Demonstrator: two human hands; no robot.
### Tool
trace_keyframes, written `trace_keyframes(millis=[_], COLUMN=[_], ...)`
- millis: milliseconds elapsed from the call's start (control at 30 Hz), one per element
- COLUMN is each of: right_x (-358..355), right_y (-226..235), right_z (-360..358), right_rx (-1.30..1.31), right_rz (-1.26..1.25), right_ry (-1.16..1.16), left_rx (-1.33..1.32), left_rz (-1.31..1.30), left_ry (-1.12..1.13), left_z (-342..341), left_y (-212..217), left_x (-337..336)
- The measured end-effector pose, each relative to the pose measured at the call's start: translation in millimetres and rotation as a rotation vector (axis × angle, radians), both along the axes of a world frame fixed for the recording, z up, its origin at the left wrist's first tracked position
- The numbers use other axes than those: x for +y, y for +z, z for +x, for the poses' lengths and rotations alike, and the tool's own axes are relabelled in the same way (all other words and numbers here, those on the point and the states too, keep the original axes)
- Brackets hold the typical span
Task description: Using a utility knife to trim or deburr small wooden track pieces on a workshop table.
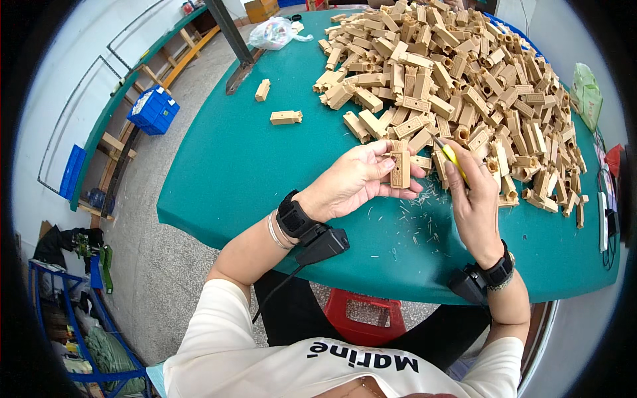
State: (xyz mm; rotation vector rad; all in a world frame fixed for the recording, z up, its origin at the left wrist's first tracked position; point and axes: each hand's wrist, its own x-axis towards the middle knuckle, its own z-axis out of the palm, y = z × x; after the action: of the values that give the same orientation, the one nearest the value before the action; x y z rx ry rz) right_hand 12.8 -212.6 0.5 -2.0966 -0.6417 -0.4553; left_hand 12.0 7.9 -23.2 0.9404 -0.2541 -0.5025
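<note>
In my left hand (363, 174) is a tan rectangular block (401, 164) with a patterned face and small holes, held upright between thumb and fingers. My right hand (475, 199) grips a yellow-handled knife (451, 156), its thin dark tip pointing up and to the left toward the block. The tip and the block are apart. Thin pale shavings (419, 222) lie scattered on the green table just below the hands. Right beyond the hands rises a big heap of similar tan blocks (464, 86).
Two loose blocks, one nearer (286, 117) and one farther (263, 90), lie on the green table (219, 159) left of the heap. A plastic bag (275, 33) sits by a metal post (230, 30). Blue crates (153, 110) stand at left. A power strip (602, 222) lies at right.
</note>
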Motion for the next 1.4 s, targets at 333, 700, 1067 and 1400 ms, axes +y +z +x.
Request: trace_keyframes(millis=[333,700,1067,1400], right_x=[-3,-3,-3,-3], right_y=[-3,-4,-4,-4], right_z=[4,4,3,4], right_rx=[-0.288,-0.28,-0.284,-0.271], right_rz=[-0.299,-0.307,-0.308,-0.281], right_ry=[-0.016,-0.02,-0.018,-0.033], left_rx=[-0.015,-0.007,-0.02,-0.01], left_rz=[0.017,0.037,0.067,0.104], left_ry=[-0.022,-0.031,-0.035,-0.017], left_z=[-2,-3,-3,-5], left_y=[6,7,6,10], left_x=[0,1,2,1])
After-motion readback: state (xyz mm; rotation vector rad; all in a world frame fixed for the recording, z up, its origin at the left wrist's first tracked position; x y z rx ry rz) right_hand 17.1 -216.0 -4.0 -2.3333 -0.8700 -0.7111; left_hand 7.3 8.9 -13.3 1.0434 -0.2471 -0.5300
